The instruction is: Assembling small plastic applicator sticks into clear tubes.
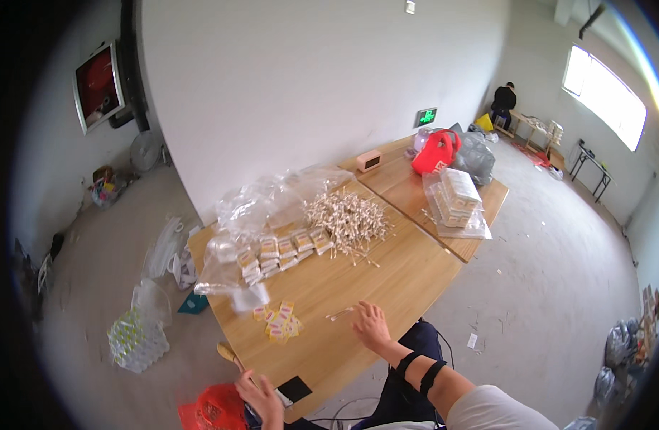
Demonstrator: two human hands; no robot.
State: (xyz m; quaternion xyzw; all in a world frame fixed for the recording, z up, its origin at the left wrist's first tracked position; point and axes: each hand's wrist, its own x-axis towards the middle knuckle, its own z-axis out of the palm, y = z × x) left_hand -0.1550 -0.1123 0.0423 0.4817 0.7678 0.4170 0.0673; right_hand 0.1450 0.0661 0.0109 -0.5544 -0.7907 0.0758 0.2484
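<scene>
on the bench, the right hand lies spread and empty beside a clear packet, picking it up comes next, while the left hand, loosely curled, touches a red bag.

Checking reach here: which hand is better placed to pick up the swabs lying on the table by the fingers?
Probably the right hand: its fingertips are right beside the swabs on the table. The left hand is back at the near edge, by a red bag.
</scene>
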